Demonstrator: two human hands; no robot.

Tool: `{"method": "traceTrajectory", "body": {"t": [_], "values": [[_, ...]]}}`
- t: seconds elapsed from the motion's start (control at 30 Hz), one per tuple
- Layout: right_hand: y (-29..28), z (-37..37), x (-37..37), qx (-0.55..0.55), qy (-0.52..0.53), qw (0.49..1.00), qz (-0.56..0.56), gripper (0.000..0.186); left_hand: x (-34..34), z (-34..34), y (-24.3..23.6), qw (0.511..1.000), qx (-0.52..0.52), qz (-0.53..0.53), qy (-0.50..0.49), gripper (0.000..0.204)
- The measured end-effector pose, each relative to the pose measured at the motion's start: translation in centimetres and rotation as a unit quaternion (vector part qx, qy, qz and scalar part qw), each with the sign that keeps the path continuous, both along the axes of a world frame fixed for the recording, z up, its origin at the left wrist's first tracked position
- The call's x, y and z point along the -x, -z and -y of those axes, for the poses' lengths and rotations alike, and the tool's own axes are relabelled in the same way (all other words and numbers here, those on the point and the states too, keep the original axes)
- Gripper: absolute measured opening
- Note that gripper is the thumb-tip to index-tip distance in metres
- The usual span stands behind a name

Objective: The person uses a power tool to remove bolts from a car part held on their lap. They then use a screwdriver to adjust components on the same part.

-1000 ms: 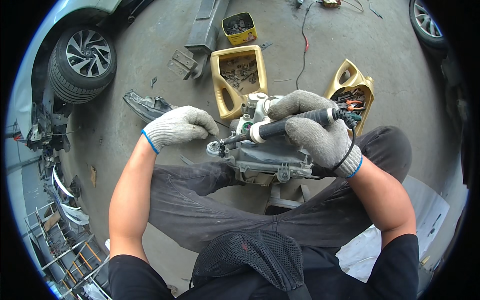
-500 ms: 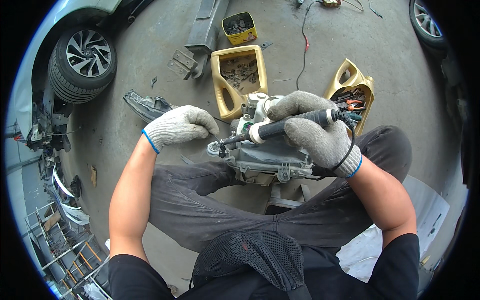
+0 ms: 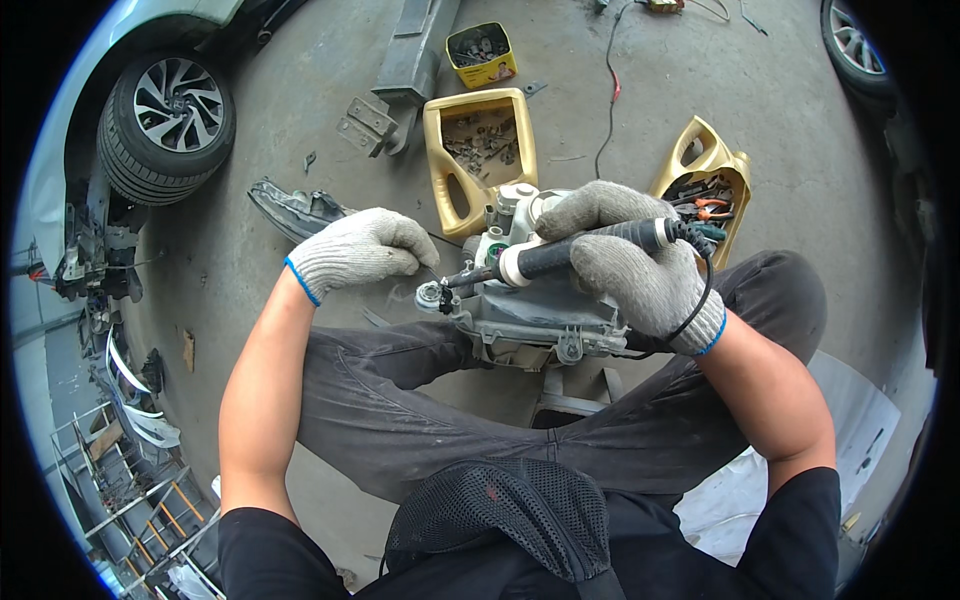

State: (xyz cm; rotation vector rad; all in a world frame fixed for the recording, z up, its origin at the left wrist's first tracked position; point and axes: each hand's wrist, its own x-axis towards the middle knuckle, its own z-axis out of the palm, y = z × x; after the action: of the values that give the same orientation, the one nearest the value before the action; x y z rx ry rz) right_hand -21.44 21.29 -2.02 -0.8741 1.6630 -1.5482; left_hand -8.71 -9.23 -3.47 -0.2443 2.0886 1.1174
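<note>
Lamp housing (image 3: 540, 333), pale and grey, sits between the person's knees in the head view, what bears it hard to make out; the gloved right hand (image 3: 645, 275) is closed around a thick black pen-like tool (image 3: 595, 247), its tip at or just beside the round end tab (image 3: 431, 295); the gloved left hand (image 3: 362, 250) is nearly closed, fingertips pinching what looks like a thin strand (image 3: 433, 273); the step in hand seems to be working that tab with tip and strand together; the next move likely calls for a steady tip and a small, careful feed of the strand
</note>
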Motion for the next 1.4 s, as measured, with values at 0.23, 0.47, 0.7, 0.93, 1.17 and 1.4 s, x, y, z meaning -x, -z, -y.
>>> {"method": "traceTrajectory", "body": {"t": [0.23,0.47,0.7,0.93,1.17,1.4], "values": [[0.04,-0.1,-0.01,0.01,-0.006,1.0,0.021,0.036,-0.06,0.19,0.2,1.0,-0.004,-0.017,0.014,0.023],[0.3,-0.1,0.13,0.018,-0.014,1.0,-0.018,0.035,0.1,-0.06,-0.09,1.0,0.007,-0.017,0.021,0.023],[0.72,-0.04,0.07,0.035,-0.013,0.999,-0.024,0.034,-0.17,0.26,0.29,1.0,0.006,-0.019,0.019,0.027],[0.34,-0.15,-0.05,0.024,-0.003,0.999,0.049,0.033,0.24,-0.29,-0.31,1.0,0.007,0.004,0.006,0.023],[0.37,-0.13,-0.07,0.023,-0.01,0.999,0.043,0.033,-0.04,-0.07,-0.1,1.0,0.007,-0.017,0.015,0.023],[0.53,-0.12,-0.05,0.034,-0.012,0.998,0.051,0.033,0.16,-0.11,-0.04,0.999,0.016,-0.019,0.033,0.024]]}}
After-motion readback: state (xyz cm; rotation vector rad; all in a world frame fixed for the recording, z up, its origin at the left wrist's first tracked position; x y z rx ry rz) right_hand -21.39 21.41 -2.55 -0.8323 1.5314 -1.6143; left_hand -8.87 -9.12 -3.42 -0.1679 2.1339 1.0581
